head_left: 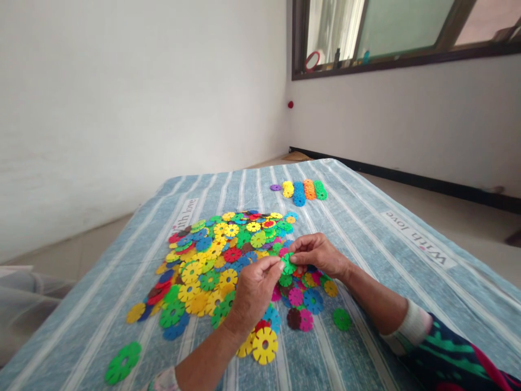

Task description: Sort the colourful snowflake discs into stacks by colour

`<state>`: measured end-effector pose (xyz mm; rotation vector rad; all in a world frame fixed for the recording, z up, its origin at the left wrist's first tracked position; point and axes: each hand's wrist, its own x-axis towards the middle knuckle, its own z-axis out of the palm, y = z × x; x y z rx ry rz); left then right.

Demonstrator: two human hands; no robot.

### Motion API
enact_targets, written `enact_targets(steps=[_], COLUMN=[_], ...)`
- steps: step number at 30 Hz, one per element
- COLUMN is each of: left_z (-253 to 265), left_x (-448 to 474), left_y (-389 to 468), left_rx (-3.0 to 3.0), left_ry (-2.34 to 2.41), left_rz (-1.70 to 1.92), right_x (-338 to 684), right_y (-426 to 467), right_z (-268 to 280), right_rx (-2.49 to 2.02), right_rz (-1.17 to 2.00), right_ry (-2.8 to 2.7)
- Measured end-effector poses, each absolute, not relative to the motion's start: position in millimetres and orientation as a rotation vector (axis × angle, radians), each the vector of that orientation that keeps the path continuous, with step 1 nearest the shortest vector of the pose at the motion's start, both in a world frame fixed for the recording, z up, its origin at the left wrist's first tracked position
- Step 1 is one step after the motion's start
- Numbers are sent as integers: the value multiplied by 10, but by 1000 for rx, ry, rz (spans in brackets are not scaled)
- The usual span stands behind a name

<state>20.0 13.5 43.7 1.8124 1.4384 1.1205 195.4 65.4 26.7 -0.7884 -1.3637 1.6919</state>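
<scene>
Above the right part of a loose pile of colourful notched plastic discs, my two hands meet at a green notched disc. My left hand pinches its left edge between thumb and forefinger. On the other side, my right hand grips the disc's right edge, with its other fingers curled. Beneath and around the hands lie yellow, pink, blue, red and brown discs. A yellow disc rests just in front of my left wrist, and a separate green disc lies below my right forearm.
Toward the far edge, short overlapping rows of yellow, blue, orange and green discs lie beside a purple disc. Another green disc sits near the front left. A striped blue cloth covers the table. White walls and a window stand beyond.
</scene>
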Motion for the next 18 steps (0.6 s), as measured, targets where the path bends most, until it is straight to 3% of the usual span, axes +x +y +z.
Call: enact_targets(steps=[18], left_z=[385], left_x=[157], left_y=[152], left_rx=[1852], left_ry=[1344], left_rz=[1141], right_x=[2071], right_y=[850], right_z=[316], right_rx=[-885], right_rz=[1579], right_ry=[-1375])
